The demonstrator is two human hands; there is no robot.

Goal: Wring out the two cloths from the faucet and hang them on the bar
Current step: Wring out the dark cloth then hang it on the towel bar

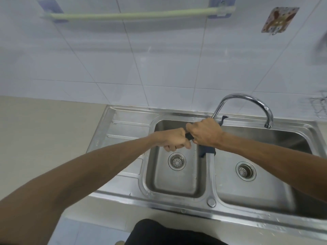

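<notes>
My left hand and my right hand are both shut on a dark blue cloth, which is twisted tight between them over the left basin. Another dark blue cloth lies draped over the divider between the two basins, partly hidden under my right wrist. A small dark scrap shows behind my right hand at the base of the chrome faucet. A pale green bar hangs bare on the tiled wall above.
The steel double sink has a right basin and a drainboard on the left. A beige counter lies left of it. A patterned wall hook and a wire rack are at the right.
</notes>
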